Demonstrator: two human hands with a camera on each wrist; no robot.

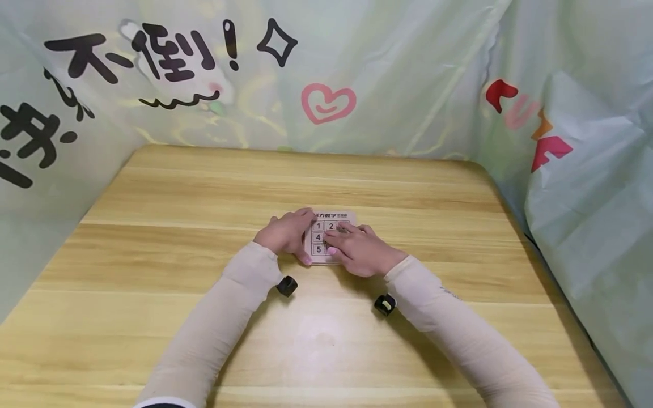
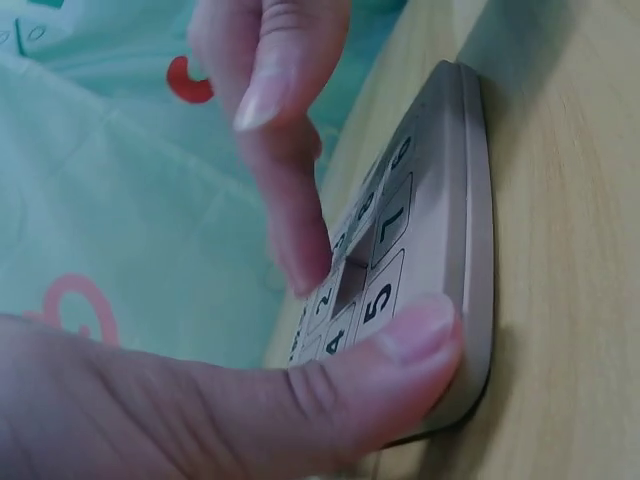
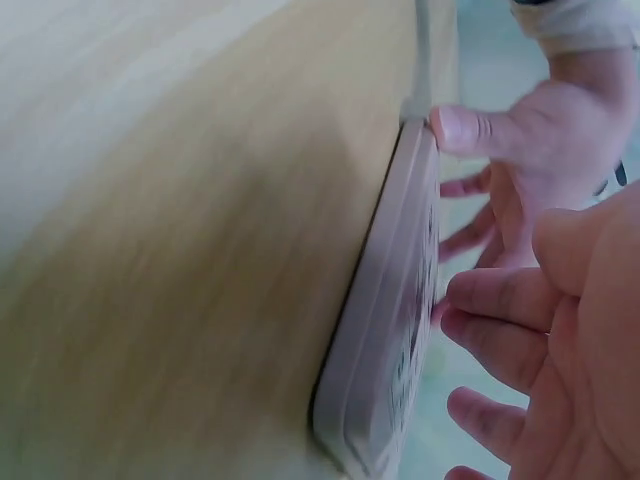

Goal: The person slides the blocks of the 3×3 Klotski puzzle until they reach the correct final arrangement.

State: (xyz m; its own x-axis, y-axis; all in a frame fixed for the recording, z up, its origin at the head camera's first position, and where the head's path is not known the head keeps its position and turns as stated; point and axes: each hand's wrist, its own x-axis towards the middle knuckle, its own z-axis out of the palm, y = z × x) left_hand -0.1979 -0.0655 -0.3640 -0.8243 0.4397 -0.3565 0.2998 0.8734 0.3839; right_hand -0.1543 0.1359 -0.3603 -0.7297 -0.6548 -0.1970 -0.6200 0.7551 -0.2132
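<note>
A pale square sliding number puzzle (image 1: 318, 238) lies flat on the table, its tiles 1, 2, 4 and 5 showing in the head view. My left hand (image 1: 288, 231) holds its left side, with the thumb at the near corner and fingers at the far one. In the left wrist view, that thumb (image 2: 400, 350) rests on the puzzle's rim beside the 5, and a gap shows among the tiles. My right hand (image 1: 363, 252) reaches over the puzzle's right half, fingers extended onto the tiles and hiding several of them. Edge-on, the puzzle (image 3: 370, 340) appears in the right wrist view.
The wooden table (image 1: 204, 192) stretches out around both arms. Printed cloth (image 1: 398, 85) hangs behind it and along both sides. Black wrist cameras (image 1: 287, 286) sit on the inner side of each sleeve, close over the tabletop.
</note>
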